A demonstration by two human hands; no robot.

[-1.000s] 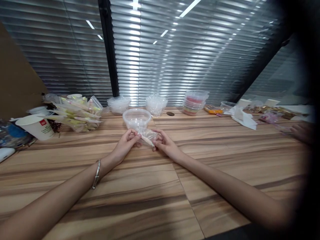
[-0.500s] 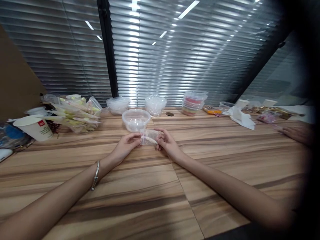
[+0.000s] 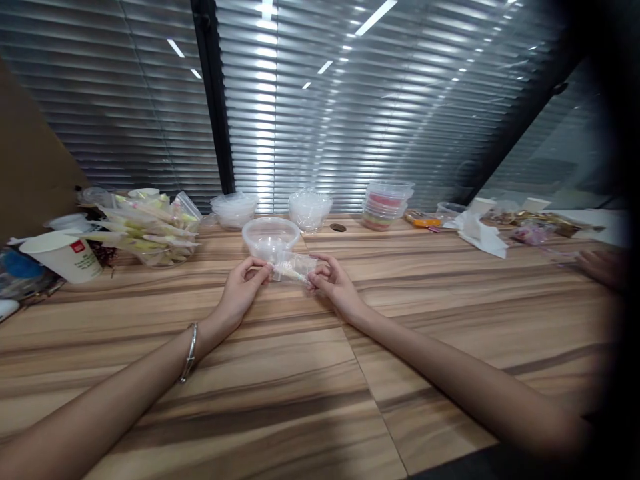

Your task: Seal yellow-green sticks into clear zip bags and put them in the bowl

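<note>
A small clear plastic bag (image 3: 291, 267) with a pale, slender item inside is stretched between my two hands, just above the wooden table (image 3: 280, 373). My left hand (image 3: 243, 285) pinches its left end between thumb and fingers. At the right end, my right hand (image 3: 334, 283) grips the bag the same way. Right behind the bag stands a round clear plastic bowl (image 3: 271, 233), its lower front partly covered by the bag and my left fingers. What the pale item is, I cannot make out.
At the left, a container heaped with filled plastic bags (image 3: 155, 230) stands beside a white paper cup (image 3: 65, 257). Stacked clear bowls (image 3: 234, 211) and lidded tubs (image 3: 387, 205) line the back. Crumpled tissue (image 3: 483, 233) lies at right, near another person's hand (image 3: 600, 267).
My left hand has shifted left and slightly up, pulling the bag out longer. My right hand has barely moved. The other person's hand has drawn back to the right.
</note>
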